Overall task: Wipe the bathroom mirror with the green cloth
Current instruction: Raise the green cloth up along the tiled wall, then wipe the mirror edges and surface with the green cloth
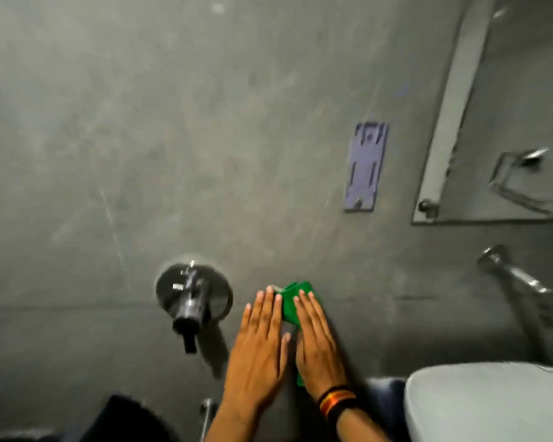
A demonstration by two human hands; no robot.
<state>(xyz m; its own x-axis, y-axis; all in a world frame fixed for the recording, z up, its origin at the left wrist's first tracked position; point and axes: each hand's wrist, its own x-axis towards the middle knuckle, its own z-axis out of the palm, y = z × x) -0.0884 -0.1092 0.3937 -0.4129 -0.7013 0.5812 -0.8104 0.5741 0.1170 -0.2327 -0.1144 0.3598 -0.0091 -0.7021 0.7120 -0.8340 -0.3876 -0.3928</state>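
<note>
The green cloth (296, 306), folded, lies pressed between our two flat hands, low against the grey wall (141, 122). Our left hand (259, 349) and right hand (316, 346) have fingers extended and together, palms sandwiching the cloth. The mirror (505, 122) hangs well apart, upper right. A round tap valve (193, 293) sits just left; a white basin (489, 403) lower right.
</note>
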